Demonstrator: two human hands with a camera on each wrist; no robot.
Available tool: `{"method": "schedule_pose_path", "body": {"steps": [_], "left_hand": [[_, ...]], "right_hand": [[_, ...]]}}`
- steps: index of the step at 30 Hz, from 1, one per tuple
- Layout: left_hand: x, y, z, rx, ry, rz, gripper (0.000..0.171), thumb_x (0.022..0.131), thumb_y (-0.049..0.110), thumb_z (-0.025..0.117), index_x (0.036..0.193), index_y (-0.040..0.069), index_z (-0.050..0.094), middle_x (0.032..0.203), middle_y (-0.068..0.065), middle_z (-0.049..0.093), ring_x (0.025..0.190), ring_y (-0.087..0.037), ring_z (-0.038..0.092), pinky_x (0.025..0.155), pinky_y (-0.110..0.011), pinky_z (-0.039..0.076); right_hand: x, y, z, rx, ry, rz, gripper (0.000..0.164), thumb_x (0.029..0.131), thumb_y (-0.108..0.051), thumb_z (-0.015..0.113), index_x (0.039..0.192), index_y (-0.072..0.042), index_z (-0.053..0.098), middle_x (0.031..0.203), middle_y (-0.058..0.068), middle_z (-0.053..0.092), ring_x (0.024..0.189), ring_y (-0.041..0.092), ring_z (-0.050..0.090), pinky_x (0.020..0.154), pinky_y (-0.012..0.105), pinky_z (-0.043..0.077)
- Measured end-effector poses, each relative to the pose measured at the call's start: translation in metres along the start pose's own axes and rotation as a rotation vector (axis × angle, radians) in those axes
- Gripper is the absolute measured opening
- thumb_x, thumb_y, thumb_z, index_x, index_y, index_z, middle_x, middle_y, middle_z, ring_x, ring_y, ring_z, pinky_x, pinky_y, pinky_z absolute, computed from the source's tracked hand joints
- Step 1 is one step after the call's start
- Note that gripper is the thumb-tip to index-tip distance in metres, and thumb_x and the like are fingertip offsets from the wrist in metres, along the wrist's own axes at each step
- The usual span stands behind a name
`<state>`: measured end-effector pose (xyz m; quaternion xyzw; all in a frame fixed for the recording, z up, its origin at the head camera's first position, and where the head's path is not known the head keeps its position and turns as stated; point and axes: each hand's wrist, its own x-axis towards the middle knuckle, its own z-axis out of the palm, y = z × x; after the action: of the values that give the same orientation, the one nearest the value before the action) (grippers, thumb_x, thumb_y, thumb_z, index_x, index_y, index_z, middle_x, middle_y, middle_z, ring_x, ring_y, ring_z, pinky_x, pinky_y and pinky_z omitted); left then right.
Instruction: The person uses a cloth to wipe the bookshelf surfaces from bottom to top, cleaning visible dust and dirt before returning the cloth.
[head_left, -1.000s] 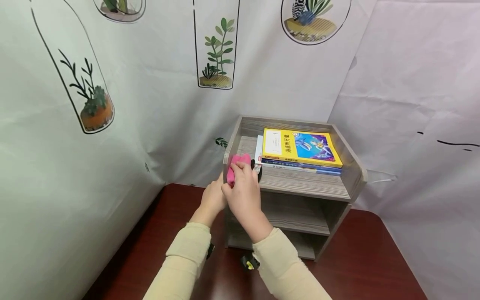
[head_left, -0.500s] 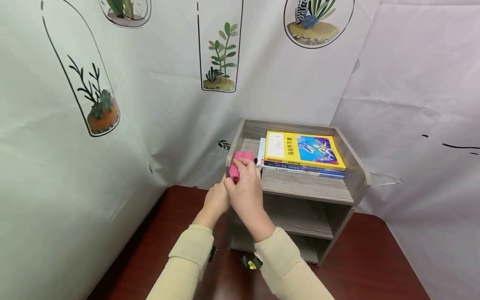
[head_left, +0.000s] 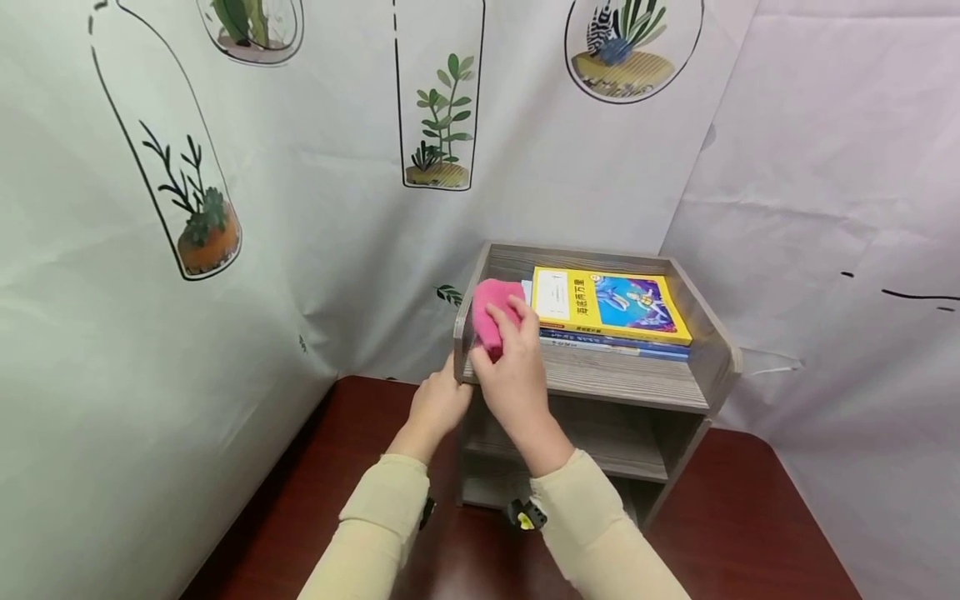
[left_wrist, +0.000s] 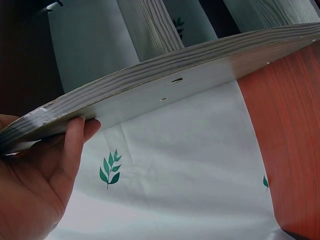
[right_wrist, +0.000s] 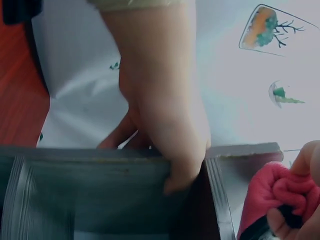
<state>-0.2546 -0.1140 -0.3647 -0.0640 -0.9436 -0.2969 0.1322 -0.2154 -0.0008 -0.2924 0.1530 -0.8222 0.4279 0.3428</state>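
My right hand [head_left: 513,371] holds a folded pink cloth [head_left: 493,307] at the left end of the small wooden shelf unit's [head_left: 622,385] top compartment. In the right wrist view the cloth [right_wrist: 265,192] looks plush and bunched, with something dark beneath it that I cannot identify. My left hand [head_left: 441,404] grips the unit's left side panel just below the top shelf. The left wrist view has its fingers on the panel's outer face [left_wrist: 150,97]; the right wrist view shows the left thumb [right_wrist: 182,175] hooked over the inner side.
A stack of several books, with a yellow one [head_left: 611,302] uppermost, lies in the top compartment, right of the cloth. Lower shelves [head_left: 592,429] open towards me. The unit stands on a dark red table [head_left: 720,500], with a white plant-printed wall covering [head_left: 337,208] behind.
The right hand and pink cloth have moved slightly right, and more of the cloth's face shows. A small black item beside it has gone from sight. My left hand keeps its grip.
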Motion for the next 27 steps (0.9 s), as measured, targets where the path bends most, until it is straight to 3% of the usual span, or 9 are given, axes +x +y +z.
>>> {"method": "schedule_pose_path", "body": {"steps": [2, 4, 8, 13, 19, 27], "left_hand": [[0.0, 0.0, 0.0, -0.006, 0.007, -0.006, 0.044, 0.092, 0.026, 0.046, 0.133, 0.013, 0.042, 0.091, -0.021, 0.065, 0.08, -0.037, 0.063, 0.063, -0.049, 0.045], [0.0, 0.0, 0.0, -0.014, 0.009, -0.007, 0.046, 0.09, 0.024, 0.048, 0.134, 0.013, 0.042, 0.09, -0.021, 0.065, 0.079, -0.037, 0.063, 0.062, -0.049, 0.044], [0.0, 0.0, 0.001, -0.022, -0.003, -0.004, 0.049, 0.088, 0.021, 0.049, 0.135, 0.013, 0.04, 0.088, -0.02, 0.065, 0.076, -0.036, 0.063, 0.06, -0.047, 0.044], [-0.001, -0.001, 0.001, -0.016, -0.013, -0.005, 0.047, 0.091, 0.025, 0.047, 0.135, 0.012, 0.04, 0.089, -0.02, 0.065, 0.077, -0.035, 0.063, 0.061, -0.046, 0.044], [0.001, 0.0, 0.001, 0.005, -0.033, -0.016, 0.045, 0.094, 0.028, 0.044, 0.136, 0.014, 0.039, 0.089, -0.018, 0.065, 0.077, -0.033, 0.063, 0.06, -0.045, 0.044], [-0.002, 0.0, 0.0, 0.006, -0.018, 0.003, 0.041, 0.094, 0.029, 0.046, 0.131, 0.011, 0.042, 0.088, -0.019, 0.065, 0.076, -0.034, 0.063, 0.059, -0.046, 0.045]], "right_hand": [[-0.001, 0.002, -0.002, -0.029, -0.003, 0.021, 0.052, 0.079, -0.007, 0.062, 0.13, -0.001, 0.052, 0.14, 0.014, 0.03, 0.111, 0.03, 0.047, 0.078, 0.038, 0.047], [-0.002, 0.003, -0.002, -0.077, -0.012, 0.038, 0.057, 0.079, -0.009, 0.064, 0.133, -0.003, 0.047, 0.14, 0.015, 0.026, 0.095, 0.031, 0.054, 0.067, 0.037, 0.048], [-0.002, 0.003, 0.002, -0.219, -0.034, 0.004, 0.061, 0.073, -0.01, 0.069, 0.128, 0.0, 0.044, 0.129, 0.017, 0.032, 0.074, 0.03, 0.056, 0.062, 0.039, 0.049], [-0.002, 0.004, 0.003, -0.388, -0.11, -0.091, 0.043, 0.069, -0.009, 0.069, 0.108, 0.001, 0.054, 0.11, 0.016, 0.05, 0.09, 0.03, 0.055, 0.077, 0.042, 0.047], [-0.005, 0.005, -0.008, -0.36, -0.211, -0.129, 0.025, 0.071, -0.009, 0.068, 0.094, -0.005, 0.059, 0.085, 0.006, 0.054, 0.071, 0.02, 0.053, 0.065, 0.035, 0.045], [0.008, -0.003, -0.025, -0.398, -0.508, -0.186, 0.022, 0.08, -0.006, 0.063, 0.101, -0.003, 0.057, 0.095, 0.009, 0.053, 0.069, 0.019, 0.053, 0.061, 0.033, 0.046]]}}
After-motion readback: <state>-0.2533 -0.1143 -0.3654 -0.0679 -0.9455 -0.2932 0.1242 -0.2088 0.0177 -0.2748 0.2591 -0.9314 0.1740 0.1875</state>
